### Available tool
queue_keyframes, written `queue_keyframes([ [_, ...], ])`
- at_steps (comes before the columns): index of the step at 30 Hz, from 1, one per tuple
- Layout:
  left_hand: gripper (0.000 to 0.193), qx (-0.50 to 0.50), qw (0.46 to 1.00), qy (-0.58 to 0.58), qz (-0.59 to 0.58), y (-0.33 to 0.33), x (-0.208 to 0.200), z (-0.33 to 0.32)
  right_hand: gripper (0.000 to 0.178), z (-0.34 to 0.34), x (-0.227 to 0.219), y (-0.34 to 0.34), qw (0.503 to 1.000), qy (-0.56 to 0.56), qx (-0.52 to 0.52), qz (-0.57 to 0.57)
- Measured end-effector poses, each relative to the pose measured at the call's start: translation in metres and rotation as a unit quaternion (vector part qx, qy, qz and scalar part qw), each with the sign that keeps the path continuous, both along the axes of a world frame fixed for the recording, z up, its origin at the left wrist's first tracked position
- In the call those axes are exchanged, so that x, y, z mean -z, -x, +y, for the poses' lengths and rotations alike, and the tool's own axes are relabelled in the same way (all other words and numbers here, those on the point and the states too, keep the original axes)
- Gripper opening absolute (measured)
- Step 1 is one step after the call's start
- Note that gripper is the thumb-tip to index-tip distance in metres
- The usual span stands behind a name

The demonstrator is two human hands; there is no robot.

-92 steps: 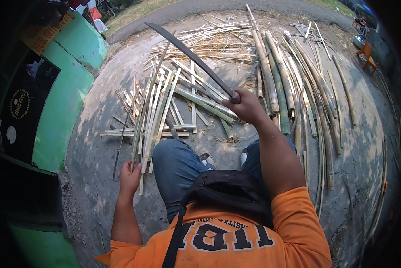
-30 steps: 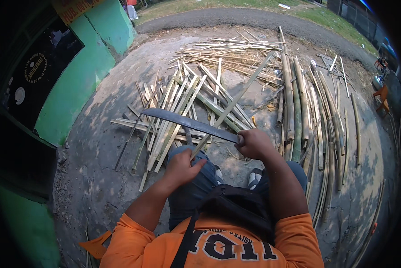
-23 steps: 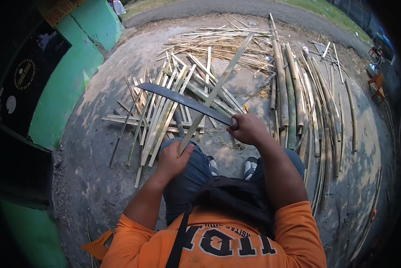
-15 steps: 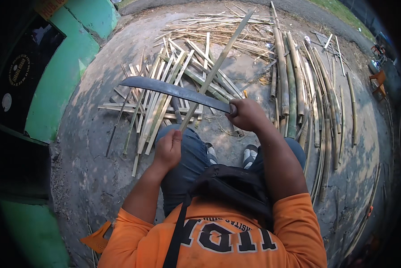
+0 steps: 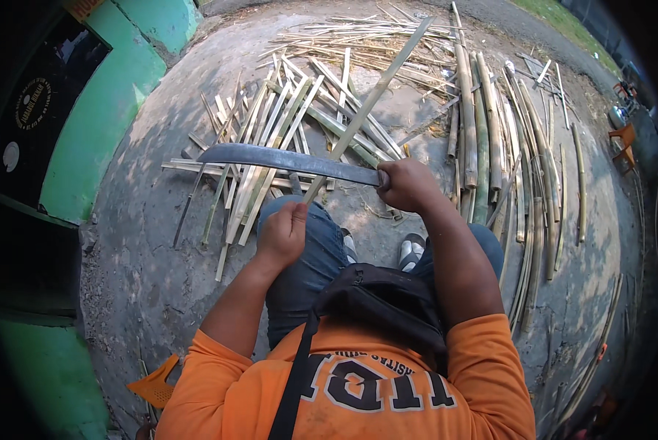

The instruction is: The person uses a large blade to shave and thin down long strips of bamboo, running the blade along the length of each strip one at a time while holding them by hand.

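My left hand (image 5: 282, 233) is closed round the near end of a long, pale bamboo strip (image 5: 376, 92) that slants up and away to the right. In my right hand (image 5: 411, 185) is the handle of a machete (image 5: 285, 158), its broad grey blade pointing left. The blade crosses the strip a short way beyond my left hand; whether its edge bites into the strip, I cannot tell. Below my left hand is my left knee in blue jeans (image 5: 307, 249). A black bag (image 5: 380, 301) lies across my lap.
Beyond my knees lies a heap of split bamboo strips (image 5: 270, 125). Farther off, thin slats (image 5: 343, 40) are scattered on the concrete ground (image 5: 145, 249). Whole bamboo poles (image 5: 481, 139) lie to the right. A green wall (image 5: 94, 139) stands left, and an orange plastic chair (image 5: 153, 383) is at lower left.
My left hand and the strip have shifted slightly up and to the right. The machete stays across the strip, its blade tip a little lower, and both grips are kept.
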State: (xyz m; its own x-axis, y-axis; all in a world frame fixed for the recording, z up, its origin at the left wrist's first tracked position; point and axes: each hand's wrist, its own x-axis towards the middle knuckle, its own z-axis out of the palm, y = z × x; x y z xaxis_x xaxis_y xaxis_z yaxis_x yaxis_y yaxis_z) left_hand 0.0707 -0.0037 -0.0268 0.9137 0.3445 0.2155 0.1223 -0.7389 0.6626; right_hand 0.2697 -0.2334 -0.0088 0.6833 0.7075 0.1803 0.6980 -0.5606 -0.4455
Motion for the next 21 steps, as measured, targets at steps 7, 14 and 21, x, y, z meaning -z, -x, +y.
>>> queue_keyframes([
  [7, 0.042, -0.015, 1.000, 0.019, 0.011, 0.003, 0.000, 0.002, 0.019, 0.011, -0.009, 0.015, 0.999, 0.034, -0.009, 0.005],
  [14, 0.043, -0.005, 1.000, 0.017, 0.013, -0.001, -0.008, -0.001, 0.022, 0.010, -0.003, 0.005, 0.999, 0.022, 0.028, 0.012],
  [21, 0.043, 0.003, 1.000, 0.010, 0.014, 0.002, -0.005, -0.001, 0.022, 0.007, -0.009, 0.006, 1.000, 0.010, 0.015, 0.022],
])
